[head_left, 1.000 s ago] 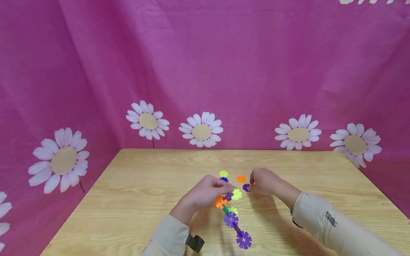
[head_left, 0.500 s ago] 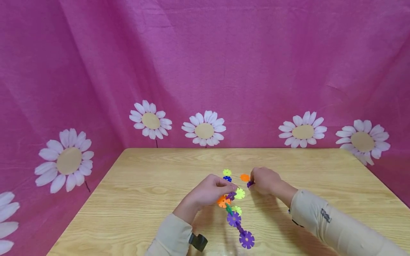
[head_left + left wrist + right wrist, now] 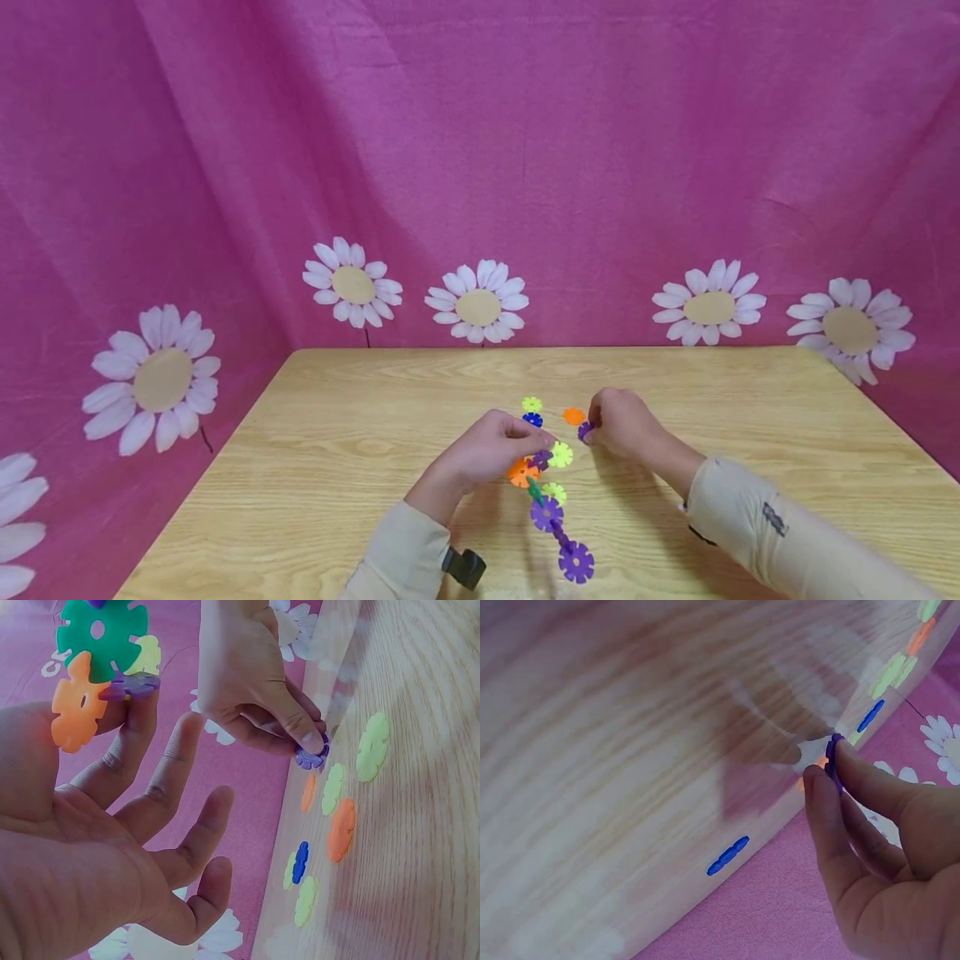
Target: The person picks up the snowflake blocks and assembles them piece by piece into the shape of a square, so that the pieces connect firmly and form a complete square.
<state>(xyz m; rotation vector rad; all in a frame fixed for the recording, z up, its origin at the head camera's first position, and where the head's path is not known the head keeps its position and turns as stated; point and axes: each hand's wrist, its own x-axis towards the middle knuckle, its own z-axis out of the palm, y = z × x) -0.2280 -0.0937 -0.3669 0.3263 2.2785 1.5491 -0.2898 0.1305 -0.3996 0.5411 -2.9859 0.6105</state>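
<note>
My left hand (image 3: 491,450) pinches one end of a chain of interlocked notched plastic discs. Purple discs (image 3: 547,514), a green disc (image 3: 97,631), an orange disc (image 3: 79,705) and yellow ones (image 3: 560,454) make up this chain, which hangs toward me above the table. In the left wrist view the thumb and index finger hold it at a purple disc (image 3: 131,685), while the other fingers spread loosely. Further right, my right hand (image 3: 628,423) pinches a single purple notched disc (image 3: 834,761) on edge between thumb and fingertips, apart from the chain.
Loose discs lie on the wooden table (image 3: 360,433): an orange one (image 3: 573,416) beside the right hand, a blue one (image 3: 532,420) and a yellow one (image 3: 532,403) beyond the left. Another blue disc (image 3: 728,856) shows in the right wrist view. A pink flowered cloth (image 3: 570,183) hangs behind.
My right hand's fingers have closed further over the purple disc and turned it slightly. The left hand keeps its hold on the chain. The head view has shifted a little.
</note>
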